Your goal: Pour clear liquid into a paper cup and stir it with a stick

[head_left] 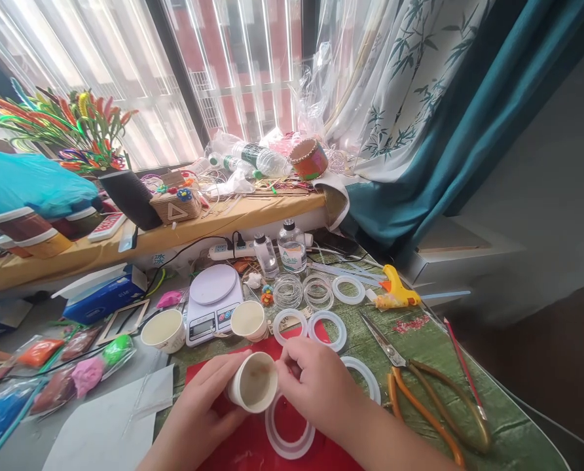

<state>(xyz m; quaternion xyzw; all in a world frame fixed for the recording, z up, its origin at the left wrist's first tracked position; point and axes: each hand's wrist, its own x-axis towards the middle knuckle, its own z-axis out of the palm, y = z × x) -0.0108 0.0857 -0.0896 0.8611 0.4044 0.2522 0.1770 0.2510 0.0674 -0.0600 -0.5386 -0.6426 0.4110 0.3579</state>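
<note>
My left hand (207, 400) is wrapped round a white paper cup (256, 384), tilted so its inside faces me; a little cloudy content shows at the bottom. At the cup's right rim, my right hand (316, 379) has its fingers curled in a pinch; what they grip, if anything, is hidden. Below both hands lies a red mat (243, 451). A translucent white ring mould (292, 451) rests on it just under the cup. Two more ring moulds, a left one (291, 314) and a right one (340, 343), lie beyond my right hand, with another ring (368, 379) partly behind it.
A white kitchen scale (213, 288) stands behind, with paper cups (163, 330) (249, 320) beside it. Two clear bottles (292, 252) (265, 256) stand farther back. Right: large scissors (395, 356), a yellow glue gun (397, 291) and a red pencil (465, 366). Bagged coloured clay (88, 376) lies left.
</note>
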